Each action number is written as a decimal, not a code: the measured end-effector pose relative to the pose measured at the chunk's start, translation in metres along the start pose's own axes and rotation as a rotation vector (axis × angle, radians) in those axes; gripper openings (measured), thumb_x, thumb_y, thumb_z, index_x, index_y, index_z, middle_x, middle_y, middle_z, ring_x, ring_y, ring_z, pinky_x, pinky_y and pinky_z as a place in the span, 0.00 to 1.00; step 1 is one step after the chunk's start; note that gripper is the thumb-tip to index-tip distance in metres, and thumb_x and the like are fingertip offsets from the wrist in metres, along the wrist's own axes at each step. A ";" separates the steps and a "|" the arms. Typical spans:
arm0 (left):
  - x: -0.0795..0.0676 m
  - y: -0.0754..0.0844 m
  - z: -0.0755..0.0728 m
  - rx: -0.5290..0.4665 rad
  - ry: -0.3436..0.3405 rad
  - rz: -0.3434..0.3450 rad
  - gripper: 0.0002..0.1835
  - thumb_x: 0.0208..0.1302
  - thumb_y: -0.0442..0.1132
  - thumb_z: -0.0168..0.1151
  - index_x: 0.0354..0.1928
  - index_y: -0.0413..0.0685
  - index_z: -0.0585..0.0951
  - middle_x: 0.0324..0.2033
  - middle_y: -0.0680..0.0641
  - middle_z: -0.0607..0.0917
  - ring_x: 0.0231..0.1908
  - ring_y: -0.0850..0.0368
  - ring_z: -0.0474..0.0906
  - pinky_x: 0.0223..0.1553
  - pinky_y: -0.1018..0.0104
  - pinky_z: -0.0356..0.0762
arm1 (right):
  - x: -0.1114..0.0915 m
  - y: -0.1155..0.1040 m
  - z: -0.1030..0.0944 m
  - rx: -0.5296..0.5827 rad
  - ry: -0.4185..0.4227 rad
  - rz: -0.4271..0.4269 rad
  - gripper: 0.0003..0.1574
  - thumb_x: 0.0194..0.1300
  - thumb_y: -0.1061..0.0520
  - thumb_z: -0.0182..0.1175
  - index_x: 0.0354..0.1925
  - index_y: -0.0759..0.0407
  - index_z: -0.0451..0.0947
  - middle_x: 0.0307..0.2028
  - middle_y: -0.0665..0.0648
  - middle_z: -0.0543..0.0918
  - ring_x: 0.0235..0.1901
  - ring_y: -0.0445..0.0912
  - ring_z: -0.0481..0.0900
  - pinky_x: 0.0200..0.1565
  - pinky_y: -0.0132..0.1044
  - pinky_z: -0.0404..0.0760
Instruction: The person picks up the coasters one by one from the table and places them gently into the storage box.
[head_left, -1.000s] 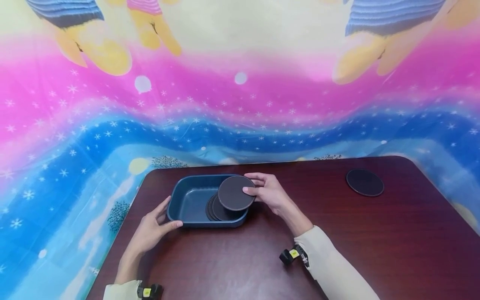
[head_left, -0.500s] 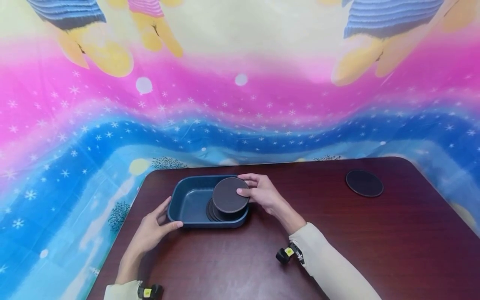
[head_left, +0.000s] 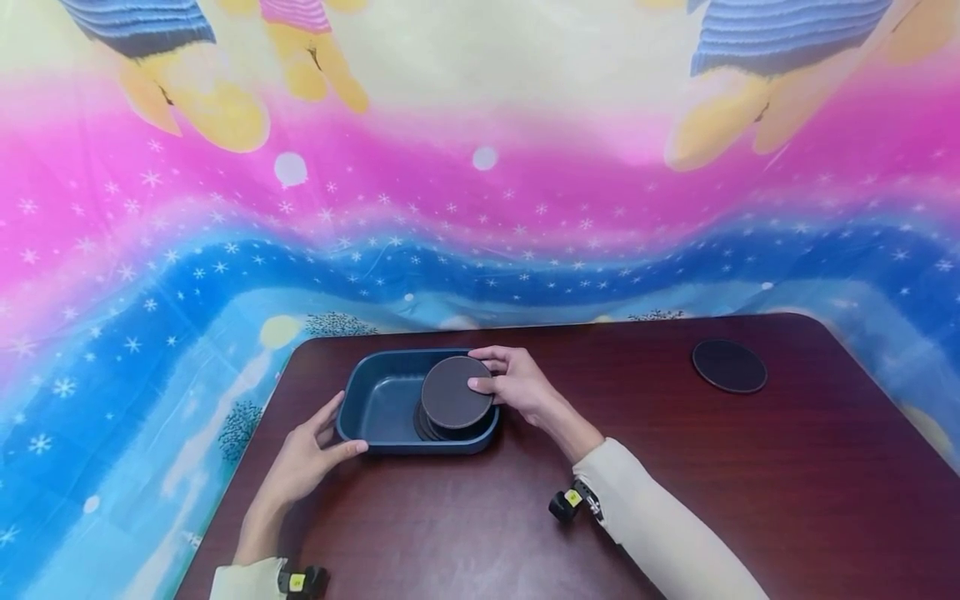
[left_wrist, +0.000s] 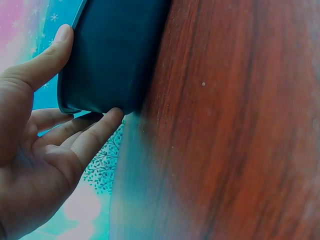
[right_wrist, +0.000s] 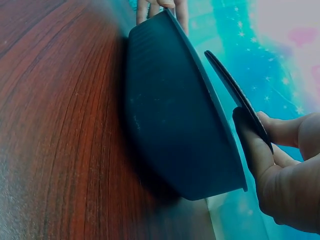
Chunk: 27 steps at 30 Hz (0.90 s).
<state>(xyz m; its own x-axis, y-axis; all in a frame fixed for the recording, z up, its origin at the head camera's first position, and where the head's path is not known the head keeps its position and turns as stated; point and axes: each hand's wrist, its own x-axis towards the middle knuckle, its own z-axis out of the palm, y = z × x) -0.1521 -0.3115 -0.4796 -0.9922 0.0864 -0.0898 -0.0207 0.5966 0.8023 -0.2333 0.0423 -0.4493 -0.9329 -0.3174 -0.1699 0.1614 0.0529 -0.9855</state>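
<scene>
A dark blue rectangular dish (head_left: 382, 408) stands near the far left of the table. At its left end my left hand (head_left: 300, 458) rests against the corner, thumb on the near side and fairly straight fingers on the end wall. My right hand (head_left: 525, 387) pinches a round dark brown coaster (head_left: 453, 393) by its right edge, thumb on top. In the right wrist view this coaster (right_wrist: 235, 90) is tilted above the dish's rim. Below it, inside the dish, several similar coasters (head_left: 422, 427) overlap, mostly hidden.
Another round dark coaster (head_left: 729, 367) lies flat at the far right of the brown wooden table (head_left: 600, 367). A patterned cloth backdrop (head_left: 480, 217) hangs behind the table's far edge. Each forearm wears a black wrist camera (head_left: 564, 505).
My right hand has carried the pinched coaster leftward and slightly down over the dish, covering more of the coasters inside. The left hand and the dish have stayed nearly still.
</scene>
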 end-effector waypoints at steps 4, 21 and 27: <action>0.000 0.000 0.000 0.000 0.000 -0.001 0.54 0.70 0.50 0.75 0.88 0.53 0.52 0.78 0.34 0.71 0.73 0.36 0.76 0.61 0.52 0.87 | 0.002 0.002 0.002 -0.043 0.005 0.001 0.32 0.70 0.67 0.70 0.70 0.58 0.80 0.58 0.66 0.88 0.36 0.44 0.91 0.41 0.41 0.92; 0.000 -0.001 0.001 0.013 0.018 0.013 0.54 0.69 0.50 0.76 0.88 0.53 0.53 0.77 0.34 0.73 0.71 0.36 0.78 0.60 0.51 0.87 | 0.004 0.004 0.011 -0.135 0.037 -0.004 0.30 0.69 0.66 0.72 0.67 0.56 0.83 0.58 0.64 0.89 0.38 0.46 0.92 0.41 0.43 0.92; -0.001 -0.001 0.001 0.022 0.017 0.024 0.54 0.69 0.51 0.76 0.88 0.52 0.53 0.76 0.34 0.73 0.71 0.36 0.79 0.61 0.52 0.86 | 0.002 0.002 0.015 -0.187 0.047 -0.011 0.29 0.69 0.65 0.73 0.66 0.56 0.83 0.56 0.64 0.90 0.37 0.44 0.91 0.38 0.41 0.91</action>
<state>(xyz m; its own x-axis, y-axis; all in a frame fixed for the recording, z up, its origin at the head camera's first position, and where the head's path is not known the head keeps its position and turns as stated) -0.1510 -0.3114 -0.4814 -0.9944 0.0872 -0.0606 0.0055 0.6121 0.7908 -0.2299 0.0275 -0.4515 -0.9491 -0.2742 -0.1549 0.0929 0.2260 -0.9697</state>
